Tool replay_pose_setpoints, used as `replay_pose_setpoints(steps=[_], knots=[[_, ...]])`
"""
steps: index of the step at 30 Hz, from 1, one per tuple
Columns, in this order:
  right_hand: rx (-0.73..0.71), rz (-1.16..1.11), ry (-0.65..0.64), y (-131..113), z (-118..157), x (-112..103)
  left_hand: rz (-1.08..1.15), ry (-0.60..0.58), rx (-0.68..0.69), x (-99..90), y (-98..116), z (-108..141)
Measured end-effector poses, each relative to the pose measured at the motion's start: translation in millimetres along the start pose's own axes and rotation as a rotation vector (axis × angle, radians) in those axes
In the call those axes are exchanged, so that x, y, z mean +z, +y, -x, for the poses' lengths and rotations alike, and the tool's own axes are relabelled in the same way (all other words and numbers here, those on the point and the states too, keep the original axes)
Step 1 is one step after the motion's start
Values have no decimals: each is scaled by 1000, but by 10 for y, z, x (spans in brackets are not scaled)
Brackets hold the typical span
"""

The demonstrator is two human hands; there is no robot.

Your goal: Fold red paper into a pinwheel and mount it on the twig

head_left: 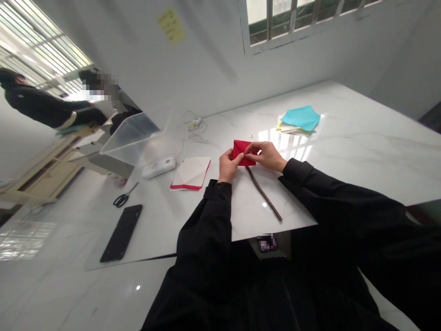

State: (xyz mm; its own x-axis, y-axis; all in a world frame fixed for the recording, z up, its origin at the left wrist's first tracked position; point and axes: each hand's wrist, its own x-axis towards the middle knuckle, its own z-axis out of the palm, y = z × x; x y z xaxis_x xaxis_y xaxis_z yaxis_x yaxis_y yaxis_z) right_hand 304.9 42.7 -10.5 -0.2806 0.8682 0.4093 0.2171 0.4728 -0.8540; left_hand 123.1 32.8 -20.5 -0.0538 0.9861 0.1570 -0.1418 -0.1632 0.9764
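Observation:
Between my hands is a small folded piece of red paper (238,148), with crease lines meeting near its middle. My left hand (227,166) grips its left lower side, thumb on top. The fingertips of my right hand (267,155) pinch the paper near the centre, close to my left thumb. Just below the paper a thin brown stick (263,193) lies on the white marbled table (358,151); its upper end reaches the paper's lower edge, and I cannot tell whether they touch.
Left of my hands lies a stack of white and red paper (191,172). Nearby are a white power strip (159,168), a clear plastic bin (138,138), black scissors (123,198) and a black flat case (122,233). Blue and yellow sheets (301,118) lie at the back right. Two people sit far left.

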Motion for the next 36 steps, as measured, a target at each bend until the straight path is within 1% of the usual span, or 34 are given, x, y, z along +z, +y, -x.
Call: replay_pose_setpoints(steps=[4, 8, 13, 19, 24, 26, 28, 30, 32, 33, 36], knots=[[40, -48, -14, 46, -27, -16, -52, 5, 18, -6, -16, -14], [67, -71, -80, 89, -55, -38, -128, -9, 51, -21, -49, -31], [64, -33, -63, 135, -78, -49, -234, -1, 102, -22, -39, -26], [112, -104, -111, 172, -91, -43, -257, 18, 111, -17, -18, -18], [114, -176, -154, 107, -94, -45, -261, 35, 124, -41, -47, -42], [101, -165, -146, 78, -114, -85, -251, 46, 120, -56, -63, -56], [85, -82, -82, 82, -146, -174, -240, 83, 111, -71, -79, -72], [63, 83, 27, 140, -179, -316, -221, 141, 100, -83, -92, -88], [43, 302, 127, 254, -202, -493, -178, 193, 80, -87, -101, -102], [45, 408, 157, 326, -209, -586, -147, 209, 65, -86, -101, -107], [123, 672, 211, 538, -219, -828, -32, 229, 15, -65, -77, -108]])
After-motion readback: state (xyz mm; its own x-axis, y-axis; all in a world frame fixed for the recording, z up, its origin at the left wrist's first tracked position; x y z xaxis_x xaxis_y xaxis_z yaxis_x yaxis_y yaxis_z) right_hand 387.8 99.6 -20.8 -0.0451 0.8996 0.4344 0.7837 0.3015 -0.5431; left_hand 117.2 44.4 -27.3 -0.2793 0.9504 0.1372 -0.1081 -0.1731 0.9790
